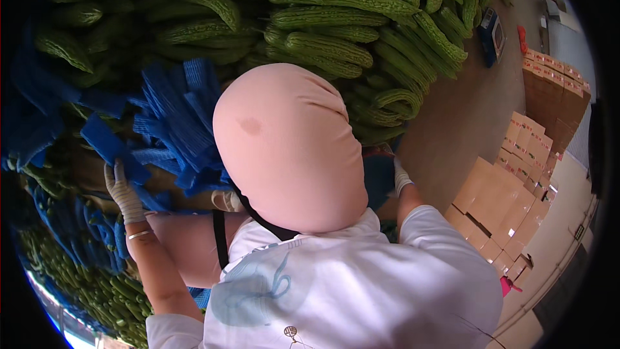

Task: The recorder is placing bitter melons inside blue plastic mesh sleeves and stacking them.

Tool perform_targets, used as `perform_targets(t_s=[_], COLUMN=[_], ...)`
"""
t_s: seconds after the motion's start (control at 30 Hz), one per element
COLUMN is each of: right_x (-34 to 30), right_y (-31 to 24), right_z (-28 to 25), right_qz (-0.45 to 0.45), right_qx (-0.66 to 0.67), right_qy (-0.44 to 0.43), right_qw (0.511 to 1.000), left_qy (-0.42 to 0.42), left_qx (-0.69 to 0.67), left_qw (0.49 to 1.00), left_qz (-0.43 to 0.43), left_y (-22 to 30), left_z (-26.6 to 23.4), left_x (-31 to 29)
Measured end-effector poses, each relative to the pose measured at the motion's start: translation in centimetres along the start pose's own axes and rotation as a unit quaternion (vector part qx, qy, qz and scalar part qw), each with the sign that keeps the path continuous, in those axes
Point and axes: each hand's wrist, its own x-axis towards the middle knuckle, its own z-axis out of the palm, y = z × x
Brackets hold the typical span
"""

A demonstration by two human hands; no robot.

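Observation:
My left hand (123,192), in a pale knit glove, is at the left with its fingers closed on the end of a blue ribbed foam strip (110,145). More blue foam strips (174,113) lie in a loose heap just beyond it. On the other side of my bent, pink-clothed knee (284,148), my gloved right hand (402,178) is beside a dark blue-teal object (380,178). Its fingers are partly hidden, so its grip is unclear. Long, bumpy green gourds (329,48), like bitter melons, are piled in front of me.
Stacked cardboard boxes (497,203) stand on the right, with more cartons (555,90) behind. A blue device (492,35) sits on the floor beside the gourd pile. More green gourds (97,291) spread across the lower left, with blue strips among them.

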Motion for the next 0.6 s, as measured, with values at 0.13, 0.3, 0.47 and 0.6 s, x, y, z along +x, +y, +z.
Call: perform_targets(t_s=[0.13,0.3,0.47,0.6], right_x=[-1.8,-5.3,-4.8,-3.4], right_y=[0.1,1.8,-2.8,-8.9], right_z=[-1.1,-1.1,7.6,6.3], right_qz=[-0.035,-0.284,-0.349,-0.417], right_qx=[-0.022,-0.17,-0.079,-0.215], right_qy=[0.003,-0.16,-0.383,-0.355], right_qw=[0.999,0.93,0.852,0.809], left_qy=[0.039,0.036,0.075,-0.01], left_qx=[0.004,0.029,0.124,-0.199], left_qw=[0.999,0.997,0.974,0.968], left_qz=[0.006,0.059,0.173,0.154], left_y=[1.4,5.1,4.6,14.1], left_z=[-0.4,-0.1,1.2,7.6], left_x=[-1.4,-4.4,-5.7,-14.0])
